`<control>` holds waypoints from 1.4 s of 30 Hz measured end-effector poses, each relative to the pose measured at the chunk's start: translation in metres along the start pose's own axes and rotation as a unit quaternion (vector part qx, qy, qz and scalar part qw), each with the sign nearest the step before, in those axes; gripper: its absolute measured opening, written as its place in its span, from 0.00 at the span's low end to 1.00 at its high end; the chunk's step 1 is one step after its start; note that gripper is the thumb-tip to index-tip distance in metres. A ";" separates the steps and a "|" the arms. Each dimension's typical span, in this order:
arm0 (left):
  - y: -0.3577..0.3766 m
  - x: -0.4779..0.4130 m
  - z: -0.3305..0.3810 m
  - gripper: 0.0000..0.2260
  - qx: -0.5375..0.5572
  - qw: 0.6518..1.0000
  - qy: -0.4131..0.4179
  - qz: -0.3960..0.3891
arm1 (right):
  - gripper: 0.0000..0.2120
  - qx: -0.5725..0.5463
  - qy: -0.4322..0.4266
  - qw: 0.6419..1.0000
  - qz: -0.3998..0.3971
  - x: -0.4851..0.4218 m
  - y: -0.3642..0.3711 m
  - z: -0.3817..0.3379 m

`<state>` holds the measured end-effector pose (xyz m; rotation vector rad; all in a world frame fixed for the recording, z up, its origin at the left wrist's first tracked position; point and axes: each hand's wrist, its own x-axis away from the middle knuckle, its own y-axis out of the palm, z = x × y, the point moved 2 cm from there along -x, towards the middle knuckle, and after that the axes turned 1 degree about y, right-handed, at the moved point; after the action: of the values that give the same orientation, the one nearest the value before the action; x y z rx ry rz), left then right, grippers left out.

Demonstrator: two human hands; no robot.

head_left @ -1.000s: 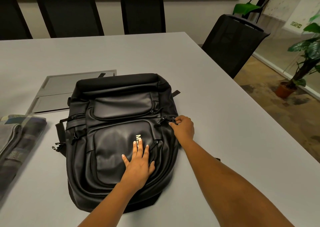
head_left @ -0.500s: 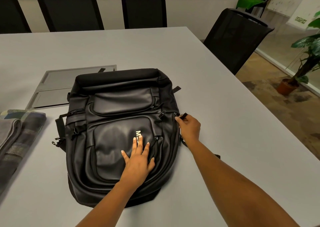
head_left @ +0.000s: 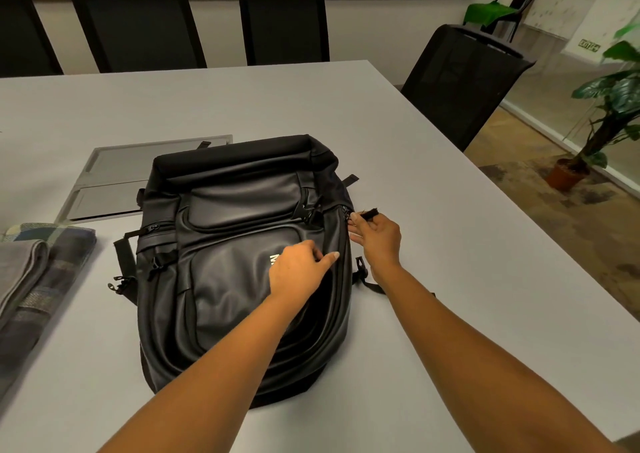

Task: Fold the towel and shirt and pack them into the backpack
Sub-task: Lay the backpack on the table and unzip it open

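Grey tabletop [head_left: 450, 244]: black backpack [head_left: 221, 279] lies flat at centre, folded cloths [head_left: 52, 269] well apart at your left. Your left hand [head_left: 298, 274] rests bent-fingered on its front; grip cannot be told. Your right hand [head_left: 377, 241] pinches the zip pull [head_left: 369, 214] at its right side.

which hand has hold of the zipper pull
The right hand pinches the zipper pull at the side of the backpack; the left hand only rests on its front.
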<state>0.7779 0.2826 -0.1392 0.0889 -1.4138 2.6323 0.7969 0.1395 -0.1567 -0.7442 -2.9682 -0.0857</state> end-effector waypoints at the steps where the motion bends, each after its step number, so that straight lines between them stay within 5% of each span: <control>1: 0.000 -0.005 0.002 0.14 -0.010 1.000 -0.007 -0.013 | 0.01 0.001 -0.003 1.000 -0.001 0.001 0.000 0.000; 12: 0.012 -0.027 -0.012 0.05 0.187 0.979 -0.078 -0.022 | 0.08 0.208 -0.066 0.975 -0.029 0.024 -0.010 0.011; 28: 0.010 -0.017 -0.015 0.07 0.239 0.967 -0.092 -0.016 | 0.04 0.241 -0.018 0.955 -0.173 0.100 -0.051 0.054; 33: 0.012 0.019 -0.025 0.12 0.155 0.979 -0.092 -0.091 | 0.02 0.219 -0.028 0.965 -0.141 0.109 -0.053 0.050; 37: 0.021 0.048 -0.028 0.17 0.026 0.995 -0.062 -0.075 | 0.03 0.220 -0.027 0.969 -0.108 0.117 -0.052 0.051; 42: 0.018 0.054 -0.017 0.09 0.004 0.998 0.009 -0.064 | 0.07 0.248 -0.026 0.963 -0.104 0.128 -0.047 0.045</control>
<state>0.7225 0.2929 -0.1567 0.1504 -1.3460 2.5285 0.6598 0.1614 -0.1913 -0.3724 -2.9062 0.6479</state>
